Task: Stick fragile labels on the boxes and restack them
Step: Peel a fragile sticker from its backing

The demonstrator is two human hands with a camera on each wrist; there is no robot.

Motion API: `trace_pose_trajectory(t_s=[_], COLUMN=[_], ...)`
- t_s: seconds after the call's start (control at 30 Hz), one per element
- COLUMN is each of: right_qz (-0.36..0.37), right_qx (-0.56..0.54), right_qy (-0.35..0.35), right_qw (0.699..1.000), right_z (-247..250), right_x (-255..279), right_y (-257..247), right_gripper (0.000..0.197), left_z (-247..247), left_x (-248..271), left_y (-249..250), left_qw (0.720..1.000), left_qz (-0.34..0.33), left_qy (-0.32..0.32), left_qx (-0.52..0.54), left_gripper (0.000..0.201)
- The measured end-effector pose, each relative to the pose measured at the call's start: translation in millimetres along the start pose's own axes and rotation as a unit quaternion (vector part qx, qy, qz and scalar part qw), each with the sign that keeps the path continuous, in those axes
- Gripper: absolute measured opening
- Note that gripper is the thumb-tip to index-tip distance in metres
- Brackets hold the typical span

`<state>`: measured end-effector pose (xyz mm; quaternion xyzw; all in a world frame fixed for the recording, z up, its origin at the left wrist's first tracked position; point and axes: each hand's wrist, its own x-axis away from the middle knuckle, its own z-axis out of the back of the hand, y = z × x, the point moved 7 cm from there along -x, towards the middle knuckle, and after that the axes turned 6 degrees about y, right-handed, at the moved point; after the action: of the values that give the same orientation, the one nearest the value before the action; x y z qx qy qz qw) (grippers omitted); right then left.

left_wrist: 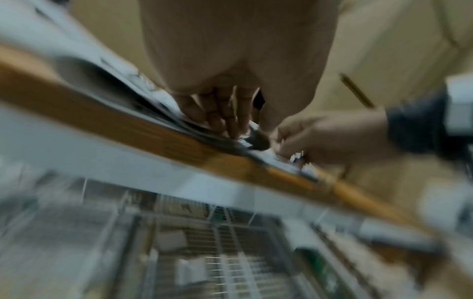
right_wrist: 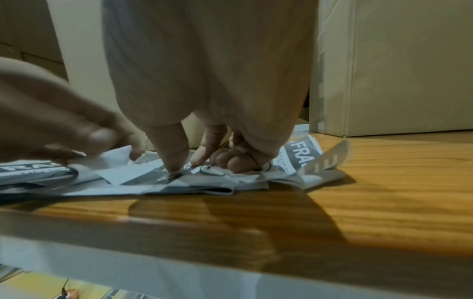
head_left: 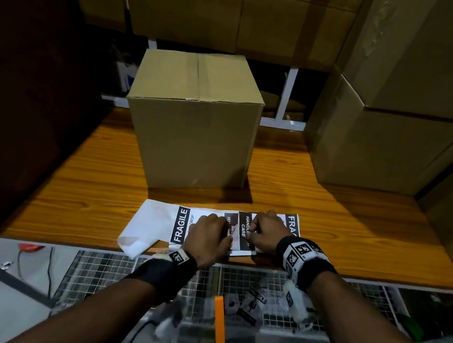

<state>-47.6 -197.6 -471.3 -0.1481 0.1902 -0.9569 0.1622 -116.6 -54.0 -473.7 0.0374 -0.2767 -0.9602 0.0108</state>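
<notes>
A plain brown cardboard box (head_left: 194, 119) stands taped shut on the wooden table (head_left: 343, 227), with no label on the faces I can see. Black-and-white FRAGILE label sheets (head_left: 180, 224) (right_wrist: 302, 153) lie in front of it at the table's near edge. My left hand (head_left: 227, 237) (right_wrist: 128, 149) (left_wrist: 230, 125) rests on the sheets, its fingers curled and pinching a lifted label edge. My right hand (head_left: 253, 231) (right_wrist: 189, 163) sits just right of it, with the thumb tip pressing on the paper and the other fingers curled on the sheet. The left wrist view is blurred.
Tall cardboard boxes (head_left: 385, 142) wall the table's right side, and more boxes (head_left: 214, 8) are stacked behind. A curled white backing sheet (head_left: 146, 227) hangs at the left of the labels. Below the table edge is a wire mesh basket (head_left: 92, 274) holding label scraps (head_left: 256, 297).
</notes>
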Motion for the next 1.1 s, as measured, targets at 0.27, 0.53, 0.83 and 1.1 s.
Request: trace_pose_trajectory(t_s=[0.27, 0.53, 0.83, 1.1], right_qz=[-0.009, -0.018, -0.014, -0.007], right_qx=[0.0, 0.012, 0.002, -0.009], right_qy=[0.001, 0.012, 0.024, 0.023], right_qw=[1.0, 1.0, 1.0, 1.0], right_z=[-1.6, -3.1, -4.2, -3.3], right_x=[1.2, 0.5, -1.0, -3.1], right_y=[0.3, -0.2, 1.6, 3.5], right_gripper=[0.023, 0.024, 0.016, 0.019], left_z=[15.4, 2.9, -3.2, -8.7], left_x=[26.8, 30.6, 36.0, 33.2], left_y=[-8.6, -7.9, 6.2, 14.3], left_qw=[0.993, 0.988, 0.961, 0.932], left_qz=[-0.104, -0.155, -0.178, -0.175], left_qy=[0.029, 0.005, -0.043, -0.085], left_qx=[0.043, -0.023, -0.206, -0.306], left_gripper=[0.046, 0.027, 0.052, 0.086])
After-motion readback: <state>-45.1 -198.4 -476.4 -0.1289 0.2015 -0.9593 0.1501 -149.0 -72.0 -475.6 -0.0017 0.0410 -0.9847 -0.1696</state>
